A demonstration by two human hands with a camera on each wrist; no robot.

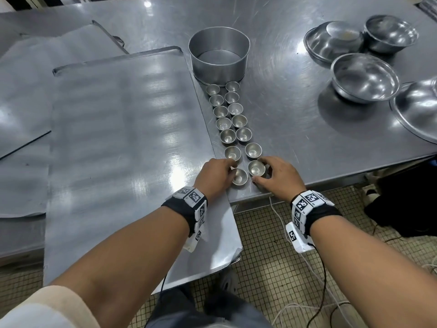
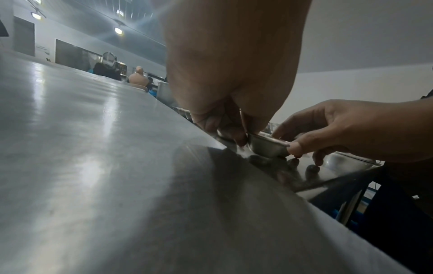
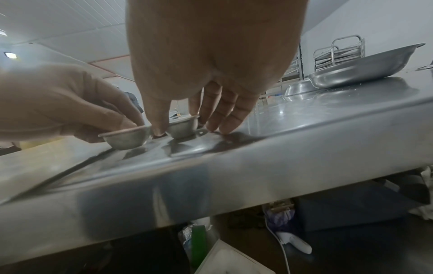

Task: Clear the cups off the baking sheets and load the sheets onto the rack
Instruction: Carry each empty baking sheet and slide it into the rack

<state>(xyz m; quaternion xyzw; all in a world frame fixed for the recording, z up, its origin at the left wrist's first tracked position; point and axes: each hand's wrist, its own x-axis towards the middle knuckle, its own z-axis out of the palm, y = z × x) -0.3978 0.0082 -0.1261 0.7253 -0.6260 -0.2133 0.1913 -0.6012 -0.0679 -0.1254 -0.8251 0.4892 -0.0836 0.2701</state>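
Observation:
A large bare baking sheet (image 1: 118, 150) lies on the steel table and hangs over its near edge. Just right of it, several small metal cups (image 1: 233, 114) stand on the table in two rows. My left hand (image 1: 233, 174) pinches the nearest cup of the left row (image 1: 240, 179), seen close up as cup (image 2: 269, 146) under my left hand (image 2: 243, 137). My right hand (image 1: 259, 170) grips the nearest right-row cup (image 1: 256, 167) between thumb and fingers; the right wrist view shows that cup (image 3: 182, 127) resting on the table. A tray rack (image 3: 339, 52) stands far behind.
A round cake tin (image 1: 218, 52) stands at the far end of the cup rows. Steel bowls (image 1: 365, 78) and a shallow pan (image 1: 418, 107) crowd the table's right side. More sheets (image 1: 35, 91) lie overlapped at left. The table edge (image 1: 260, 197) is close under my wrists.

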